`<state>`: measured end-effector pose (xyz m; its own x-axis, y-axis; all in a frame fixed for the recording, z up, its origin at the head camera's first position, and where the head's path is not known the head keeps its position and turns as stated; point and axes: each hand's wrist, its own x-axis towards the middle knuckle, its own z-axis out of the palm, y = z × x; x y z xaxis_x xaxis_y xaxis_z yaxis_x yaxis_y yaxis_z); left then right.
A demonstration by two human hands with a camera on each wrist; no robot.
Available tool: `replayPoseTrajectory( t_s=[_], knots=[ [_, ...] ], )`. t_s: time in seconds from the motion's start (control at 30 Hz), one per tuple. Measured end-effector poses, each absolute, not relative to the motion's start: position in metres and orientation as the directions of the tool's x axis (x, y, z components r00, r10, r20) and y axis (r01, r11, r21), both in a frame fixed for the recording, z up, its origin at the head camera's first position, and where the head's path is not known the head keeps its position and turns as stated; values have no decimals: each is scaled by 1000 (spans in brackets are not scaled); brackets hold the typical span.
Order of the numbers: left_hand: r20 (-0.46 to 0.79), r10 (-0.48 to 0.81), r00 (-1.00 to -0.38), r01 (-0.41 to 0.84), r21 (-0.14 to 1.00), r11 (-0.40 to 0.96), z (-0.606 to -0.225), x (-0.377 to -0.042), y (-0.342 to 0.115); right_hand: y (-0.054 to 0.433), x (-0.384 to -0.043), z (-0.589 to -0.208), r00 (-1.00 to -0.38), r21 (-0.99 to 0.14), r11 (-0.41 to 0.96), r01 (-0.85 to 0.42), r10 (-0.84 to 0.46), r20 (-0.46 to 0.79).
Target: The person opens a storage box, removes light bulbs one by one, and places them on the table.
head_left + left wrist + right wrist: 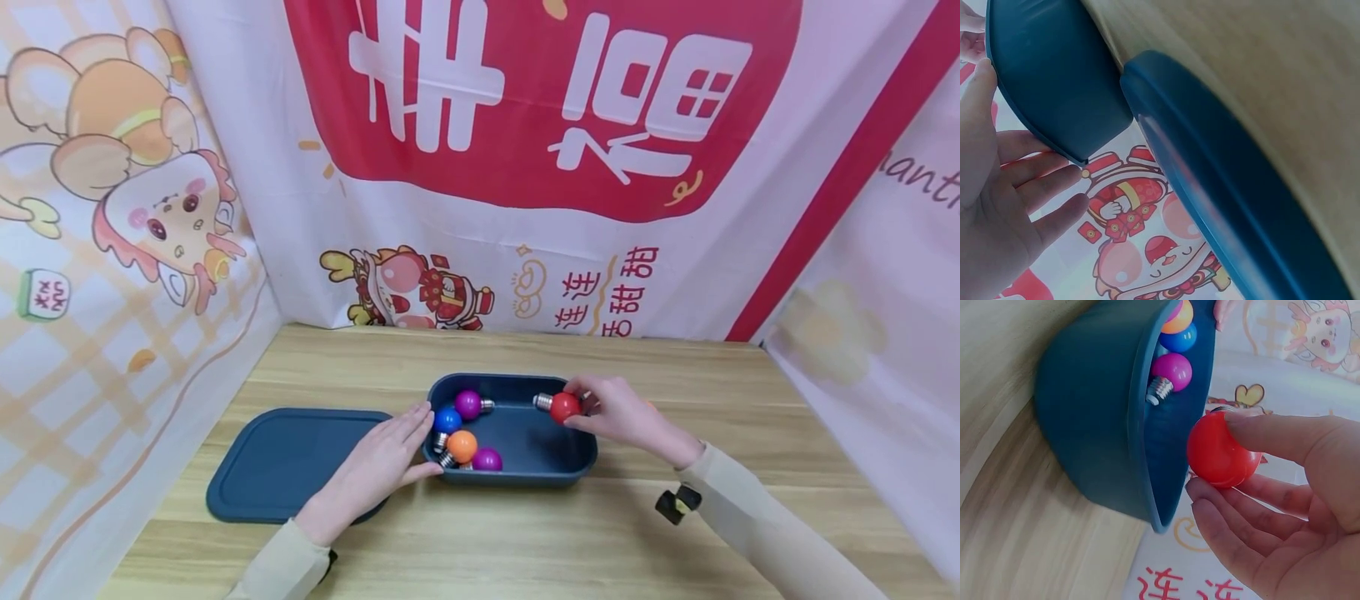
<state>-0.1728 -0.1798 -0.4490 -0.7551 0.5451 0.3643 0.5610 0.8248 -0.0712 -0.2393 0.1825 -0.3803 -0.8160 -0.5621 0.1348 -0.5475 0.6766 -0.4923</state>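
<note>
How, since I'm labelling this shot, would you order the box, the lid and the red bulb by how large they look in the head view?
1. Box and lid, unranked: they look close in size, and the left hand covers part of the lid.
2. Red bulb, clearly smallest.

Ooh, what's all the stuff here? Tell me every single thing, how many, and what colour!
table: one, light wood-grain, underneath
box: one, dark blue, on the table
lid: one, dark blue, left of the box
red bulb: one, red, over the box's right end
purple bulbs: two, purple, in the box
blue bulb: one, blue, in the box's left end
orange bulb: one, orange, beside the blue one
printed backdrop: three sides, mostly white with red and orange, around the table
black wrist pieces: two, black, one per wrist
sleeves: two, cream, on both arms
left hand: one, bare, touching the box's left end
right hand: one, bare, holding the red bulb
</note>
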Motion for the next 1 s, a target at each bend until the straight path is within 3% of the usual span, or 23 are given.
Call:
replayPoseTrajectory(
  t_s=[0.67,1.0],
  knots=[
    [387,544,-744,559,-86,825,-450,-173,-182,246,-239,-379,-901,-505,747,-431,-379,208],
    [386,559,-734,573,-90,815,-449,-177,-178,280,-245,-383,-938,-520,781,-345,-299,174]
  ],
)
